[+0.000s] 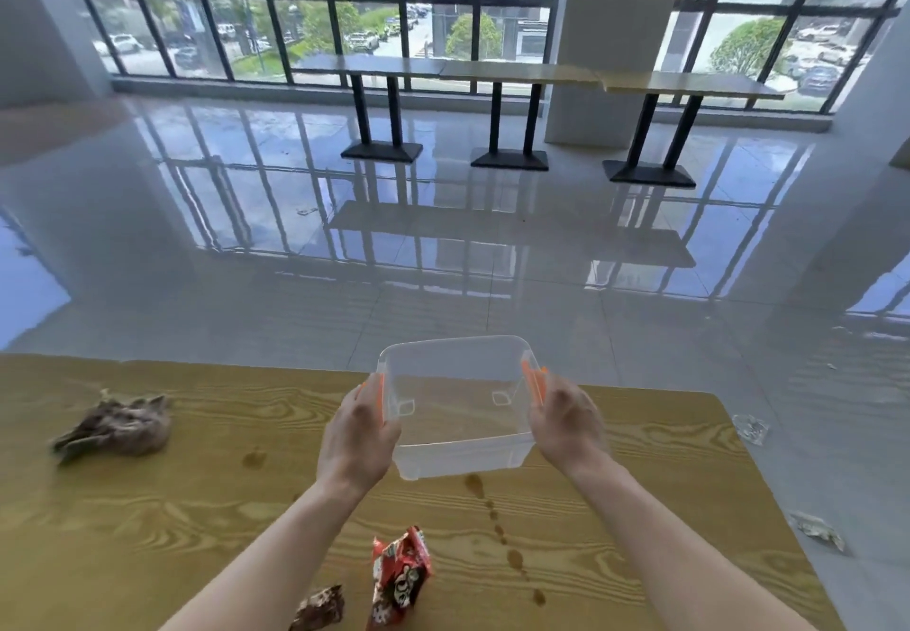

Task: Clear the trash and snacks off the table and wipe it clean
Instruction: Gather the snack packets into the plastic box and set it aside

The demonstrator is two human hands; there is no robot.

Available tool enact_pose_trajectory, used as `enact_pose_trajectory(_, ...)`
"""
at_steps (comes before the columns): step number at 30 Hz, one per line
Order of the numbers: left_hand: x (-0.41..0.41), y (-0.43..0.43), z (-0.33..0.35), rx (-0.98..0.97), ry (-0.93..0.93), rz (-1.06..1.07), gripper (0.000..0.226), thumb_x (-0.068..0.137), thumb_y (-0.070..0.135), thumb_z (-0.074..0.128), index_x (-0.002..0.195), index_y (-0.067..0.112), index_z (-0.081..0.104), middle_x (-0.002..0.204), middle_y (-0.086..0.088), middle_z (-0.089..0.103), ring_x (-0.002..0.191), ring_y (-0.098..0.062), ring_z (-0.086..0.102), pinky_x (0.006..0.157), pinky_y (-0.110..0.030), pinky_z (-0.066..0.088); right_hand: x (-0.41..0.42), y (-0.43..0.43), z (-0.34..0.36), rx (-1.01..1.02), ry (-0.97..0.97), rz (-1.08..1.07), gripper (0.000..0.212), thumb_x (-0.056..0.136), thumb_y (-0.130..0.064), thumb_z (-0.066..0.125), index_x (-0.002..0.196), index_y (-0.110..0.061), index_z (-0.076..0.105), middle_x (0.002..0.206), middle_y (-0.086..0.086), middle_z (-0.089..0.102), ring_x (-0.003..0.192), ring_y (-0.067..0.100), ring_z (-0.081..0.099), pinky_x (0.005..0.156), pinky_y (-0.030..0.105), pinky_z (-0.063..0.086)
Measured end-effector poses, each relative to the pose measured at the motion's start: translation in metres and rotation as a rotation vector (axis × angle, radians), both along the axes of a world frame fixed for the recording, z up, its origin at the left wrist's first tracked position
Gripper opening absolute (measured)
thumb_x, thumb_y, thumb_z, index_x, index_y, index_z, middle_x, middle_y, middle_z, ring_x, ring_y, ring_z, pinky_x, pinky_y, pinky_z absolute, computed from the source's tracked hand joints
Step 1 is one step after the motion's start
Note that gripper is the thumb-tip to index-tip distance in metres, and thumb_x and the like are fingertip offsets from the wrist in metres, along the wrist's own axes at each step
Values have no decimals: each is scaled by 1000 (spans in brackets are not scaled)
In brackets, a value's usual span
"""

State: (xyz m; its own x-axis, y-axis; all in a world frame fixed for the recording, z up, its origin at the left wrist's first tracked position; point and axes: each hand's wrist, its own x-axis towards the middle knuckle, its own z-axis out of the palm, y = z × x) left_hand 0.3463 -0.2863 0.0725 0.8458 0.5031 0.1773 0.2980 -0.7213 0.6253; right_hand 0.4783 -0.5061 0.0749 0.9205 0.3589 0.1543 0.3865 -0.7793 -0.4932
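Observation:
I hold an empty clear plastic box (458,453) with orange latches above the wooden table (147,507). My left hand (357,438) grips its left side and my right hand (566,426) grips its right side. A crumpled brown cloth (115,428) lies on the table at the far left. Near the front edge lie a red snack wrapper (399,576) and a smaller brown wrapper (320,608). A trail of brown liquid spots (497,527) runs from under the box toward the front right, and another stain (255,458) sits left of my left hand.
Two crumpled clear wrappers lie on the glossy tiled floor (443,246) right of the table, one at the far corner (751,428) and one nearer (817,529). Long tables on black pedestal legs (507,113) stand along the windows at the back.

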Motion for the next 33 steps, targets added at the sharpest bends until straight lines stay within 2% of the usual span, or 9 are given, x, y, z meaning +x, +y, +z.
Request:
enact_pose_trajectory(3, -38, 26, 8, 4, -13, 74, 40, 81, 11, 58, 117, 25, 53, 92, 2, 61, 79, -19, 58, 57, -30, 42, -23, 35, 7, 13, 2, 68, 22, 94, -21, 51, 112, -10, 56, 94, 9, 66, 88, 31, 63, 72, 41, 51)
enact_pose_trajectory(7, -87, 59, 18, 34, -55, 151, 31, 81, 13, 62, 109, 24, 55, 91, 4, 61, 81, -20, 58, 58, -32, 42, -56, 80, 12, 7, -33, 155, 34, 93, -14, 54, 127, -10, 54, 101, 9, 66, 93, 30, 63, 69, 34, 45)
enact_pose_trajectory(10, -121, 83, 21, 49, -80, 203, 34, 82, 9, 64, 114, 20, 56, 93, 3, 61, 80, -18, 55, 57, -27, 38, -79, 114, 16, 22, -37, 193, 32, 91, -10, 54, 124, -10, 56, 95, 8, 67, 86, 28, 63, 65, 32, 42)
enact_pose_trajectory(14, -167, 115, 19, 9, -90, 277, 38, 83, 13, 63, 119, 22, 56, 93, 4, 61, 81, -17, 56, 61, -32, 44, -110, 156, 17, 10, -32, 257, 25, 88, -8, 58, 113, -9, 58, 94, 8, 66, 85, 28, 64, 67, 32, 47)
enact_pose_trajectory(20, -235, 158, 11, -33, -93, 396, 37, 82, 12, 61, 117, 24, 56, 96, 6, 59, 87, -18, 56, 63, -31, 39, -160, 219, 11, 16, -10, 360, 24, 87, -14, 59, 111, -11, 60, 102, 9, 67, 93, 31, 63, 73, 35, 46)
enact_pose_trajectory(25, -292, 191, -1, -64, -51, 516, 42, 80, 12, 60, 121, 24, 56, 97, 9, 58, 92, -19, 54, 69, -35, 42, -203, 272, 0, 43, -1, 453, 21, 91, -14, 54, 110, -12, 61, 96, 9, 68, 88, 30, 63, 68, 31, 39)
enact_pose_trajectory(27, -310, 202, -5, -63, -43, 554, 43, 81, 11, 61, 123, 21, 56, 95, 9, 58, 90, -18, 53, 69, -36, 43, -217, 291, -5, 37, 14, 475, 23, 90, -14, 52, 111, -12, 61, 96, 10, 68, 86, 32, 62, 67, 33, 41)
enact_pose_trajectory(29, -326, 211, -7, -69, -39, 575, 41, 81, 11, 61, 121, 20, 57, 93, 8, 57, 88, -19, 53, 69, -38, 46, -229, 307, -11, 27, 42, 502, 23, 89, -14, 52, 109, -11, 61, 98, 11, 67, 86, 31, 62, 68, 35, 47)
enact_pose_trajectory(33, -351, 233, -16, -81, -21, 598, 30, 83, 17, 56, 112, 24, 56, 91, 11, 57, 85, -19, 55, 66, -38, 48, -250, 334, -22, 4, 73, 540, 24, 87, -12, 51, 109, -11, 60, 99, 10, 66, 87, 31, 61, 68, 34, 43)
